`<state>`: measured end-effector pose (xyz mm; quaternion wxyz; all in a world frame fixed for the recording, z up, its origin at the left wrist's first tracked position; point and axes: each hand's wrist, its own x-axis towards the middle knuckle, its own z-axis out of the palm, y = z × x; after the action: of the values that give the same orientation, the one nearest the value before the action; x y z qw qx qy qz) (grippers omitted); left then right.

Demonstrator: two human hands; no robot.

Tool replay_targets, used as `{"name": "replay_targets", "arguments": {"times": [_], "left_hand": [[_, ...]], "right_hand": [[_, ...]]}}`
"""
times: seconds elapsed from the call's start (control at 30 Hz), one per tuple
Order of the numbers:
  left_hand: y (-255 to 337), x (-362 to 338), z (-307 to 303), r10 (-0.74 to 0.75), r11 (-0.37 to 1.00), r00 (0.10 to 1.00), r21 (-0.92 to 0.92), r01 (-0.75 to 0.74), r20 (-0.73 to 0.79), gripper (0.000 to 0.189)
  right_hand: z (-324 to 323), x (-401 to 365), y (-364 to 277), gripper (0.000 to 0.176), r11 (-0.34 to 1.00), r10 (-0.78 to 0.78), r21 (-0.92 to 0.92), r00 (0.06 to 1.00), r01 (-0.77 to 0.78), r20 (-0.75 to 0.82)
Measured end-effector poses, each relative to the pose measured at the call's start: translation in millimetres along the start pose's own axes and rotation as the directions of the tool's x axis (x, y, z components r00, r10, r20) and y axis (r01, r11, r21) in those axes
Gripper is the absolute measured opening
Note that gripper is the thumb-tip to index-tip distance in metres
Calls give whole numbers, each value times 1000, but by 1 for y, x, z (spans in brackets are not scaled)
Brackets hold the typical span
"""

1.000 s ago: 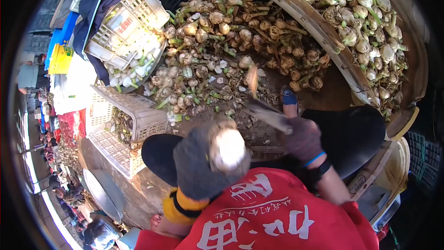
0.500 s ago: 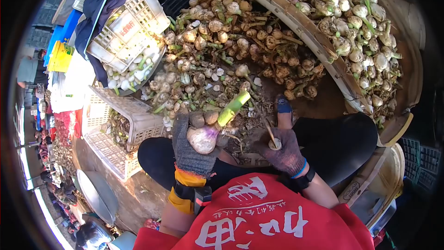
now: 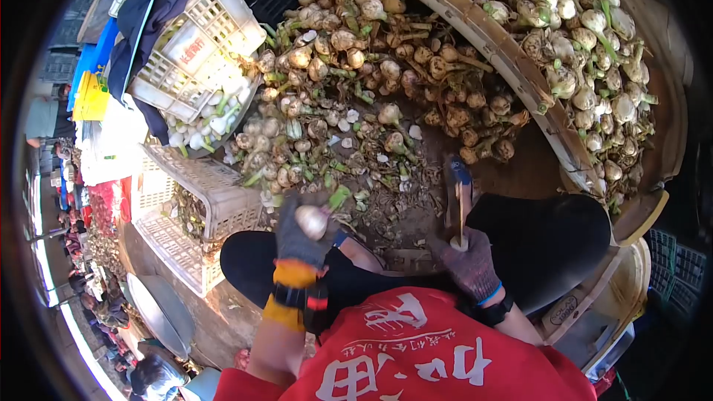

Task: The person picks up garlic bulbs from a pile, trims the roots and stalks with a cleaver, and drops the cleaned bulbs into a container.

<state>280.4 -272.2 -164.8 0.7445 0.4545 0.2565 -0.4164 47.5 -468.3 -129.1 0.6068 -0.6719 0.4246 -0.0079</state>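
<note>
My left hand (image 3: 301,236), in a grey work glove, is closed round a garlic bulb (image 3: 312,221). The bulb is whitish with a purple tint at the neck, and its short green stem points up and right. My right hand (image 3: 471,260), also gloved, grips what looks like a slim knife (image 3: 460,204), pointing away from me; its pale round butt shows at the fist. The hands are apart, over my crossed legs. Beyond them a heap of garlic bulbs (image 3: 319,67), with stems and dirt on, spreads over the ground among peeled scraps.
At the right stands a big round tub (image 3: 475,26) piled with garlic. To the left are a white crate (image 3: 215,200) on its side and another crate (image 3: 215,22) above a container of cleaned white garlic (image 3: 215,122). A metal basin (image 3: 160,312) lies lower left.
My left hand has tilted and drawn slightly left with the garlic, whose stem now looks shorter. My right hand has shifted right and down, turning the knife more upright in view.
</note>
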Motion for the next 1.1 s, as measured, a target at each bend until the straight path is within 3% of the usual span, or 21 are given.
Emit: {"name": "replay_targets", "arguments": {"times": [0.17,0.27,0.3,0.33,0.37,0.4,0.43,0.47,0.5,0.53,0.57,0.6,0.67,0.7,0.73,0.8,0.87,0.9,0.93,1.0,1.1], "left_hand": [[21,17,115,-127,952,949,-233,198,287,47],[55,9,194,366,889,717,6,-459,594,43],[43,53,180,511,225,562,529,-818,651,39],[25,71,176,483,632,771,444,-635,415,37],[2,98,161,371,752,898,491,-439,234,31],[-17,152,120,382,271,865,855,-442,326,33],[-39,163,115,250,604,967,771,-203,59,41],[-68,216,78,412,225,882,912,-343,230,51],[-85,219,87,506,247,850,921,-302,143,60],[-98,232,92,620,-98,772,990,-104,143,74],[-76,207,140,447,-54,892,997,-52,71,76],[-99,252,85,438,-47,896,997,-53,69,76],[-153,375,37,-375,-762,911,502,-408,171,35],[-178,420,9,-87,-826,951,513,-235,295,34],[-198,459,-18,208,-835,895,548,-48,395,32],[-196,533,-68,55,-782,979,618,-79,195,29],[-106,355,58,-73,-754,991,644,-131,117,30],[-103,328,65,111,-51,974,980,-193,197,31],[-98,305,66,298,664,947,686,-296,120,32],[-48,205,72,48,225,930,903,-366,365,39],[-18,94,106,201,-63,851,873,-484,486,31]], "right_hand": [[4,23,43,24,938,206,298,976,-175,-75],[13,31,36,22,932,175,332,982,-142,-70],[10,33,20,19,885,213,426,977,-187,-14],[9,36,9,19,885,208,430,978,-181,-17],[9,37,1,19,931,210,317,976,-181,-59],[11,40,-2,18,962,212,199,972,-188,-103],[13,43,1,19,955,214,230,971,-186,-105],[14,46,1,19,953,225,230,969,-195,-108],[14,48,0,19,949,237,234,968,-212,-84],[14,50,0,20,945,249,236,967,-228,-60],[18,51,14,21,927,246,298,969,-227,-28],[18,52,18,21,928,253,290,967,-232,-34],[18,55,21,19,962,236,141,972,-235,6],[20,57,12,17,938,245,259,970,-233,-15],[19,58,11,17,936,257,251,966,-245,-17],[18,59,9,16,921,266,299,964,-249,-16],[16,60,9,14,914,264,319,964,-251,0],[16,60,9,13,909,264,331,965,-253,14],[15,60,8,13,905,261,343,965,-252,22],[15,56,8,17,944,201,271,979,-186,-30],[15,48,22,20,955,215,205,976,-215,26]]}}
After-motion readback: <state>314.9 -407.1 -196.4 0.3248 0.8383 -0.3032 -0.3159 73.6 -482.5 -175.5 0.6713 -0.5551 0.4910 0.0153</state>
